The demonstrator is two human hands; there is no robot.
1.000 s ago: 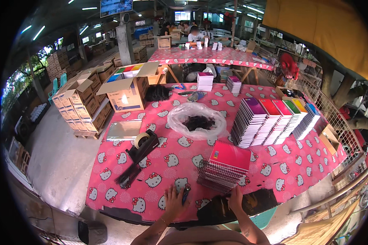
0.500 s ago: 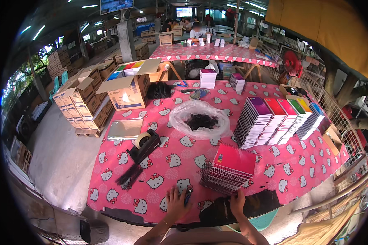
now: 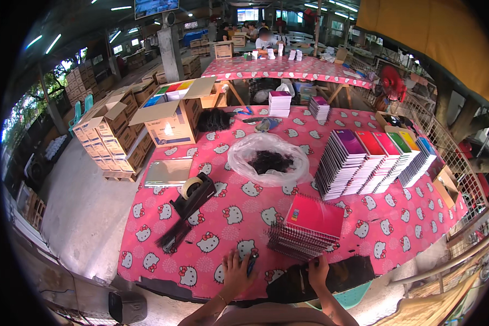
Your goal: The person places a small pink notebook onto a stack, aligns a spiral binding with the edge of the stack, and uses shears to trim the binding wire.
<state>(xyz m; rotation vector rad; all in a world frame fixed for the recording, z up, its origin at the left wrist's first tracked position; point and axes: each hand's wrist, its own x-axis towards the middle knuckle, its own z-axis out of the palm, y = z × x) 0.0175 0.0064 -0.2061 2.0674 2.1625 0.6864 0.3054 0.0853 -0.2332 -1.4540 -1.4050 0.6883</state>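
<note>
My left hand (image 3: 238,276) rests on the pink tablecloth near the front edge, fingers stretched forward. A small dark-blue hand tool (image 3: 252,262) sticks out between its thumb and forefinger; its exact kind is unclear. My right hand (image 3: 318,271) is closed in a pinch at the near side of a stack of spiral notebooks (image 3: 314,217) with a pinkish-red cover on top. Whatever its fingers hold is too small to make out. Under that hand lies a black patch (image 3: 345,274) at the table's edge. Dark spiral bindings face left and toward me on the stack.
Beyond the stack sits a clear plastic bag (image 3: 239,157) of black strands. Rows of colourful notebooks (image 3: 358,163) stand at right. At left are a tape dispenser (image 3: 198,191), a bundle of black strands (image 3: 174,234), a clear sheet pile (image 3: 168,173) and an open carton (image 3: 171,127).
The whole view has shifted slightly to the right. Both hands keep nearly the same places by the notebook stack.
</note>
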